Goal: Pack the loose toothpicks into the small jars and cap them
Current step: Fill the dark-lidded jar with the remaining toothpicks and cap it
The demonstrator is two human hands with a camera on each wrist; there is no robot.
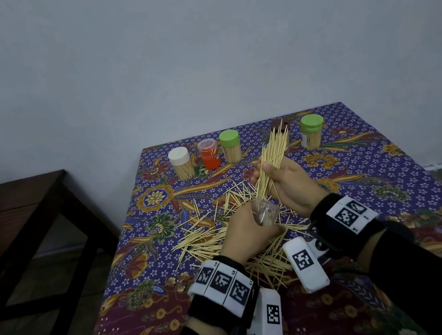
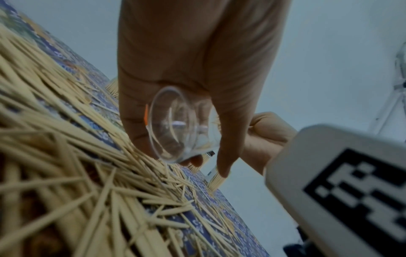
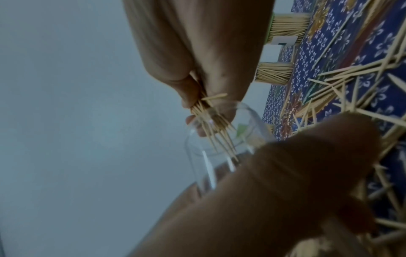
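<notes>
My left hand (image 1: 249,228) grips a small clear jar (image 1: 266,212) tilted over the loose toothpick pile (image 1: 219,235); the jar (image 2: 175,128) holds only a few sticks. My right hand (image 1: 280,178) pinches a thick bundle of toothpicks (image 1: 269,159), slanted, with its lower tips at the jar's mouth. In the right wrist view the bundle's tips (image 3: 216,127) poke into the open jar (image 3: 219,151). Loose toothpicks (image 2: 66,156) cover the patterned tablecloth (image 1: 392,182).
At the table's back stand a white-capped jar (image 1: 181,163), an orange-red jar (image 1: 209,153), and two green-capped jars (image 1: 231,146) (image 1: 311,131), filled with toothpicks. A dark wooden table (image 1: 18,219) stands to the left. A grey wall is behind.
</notes>
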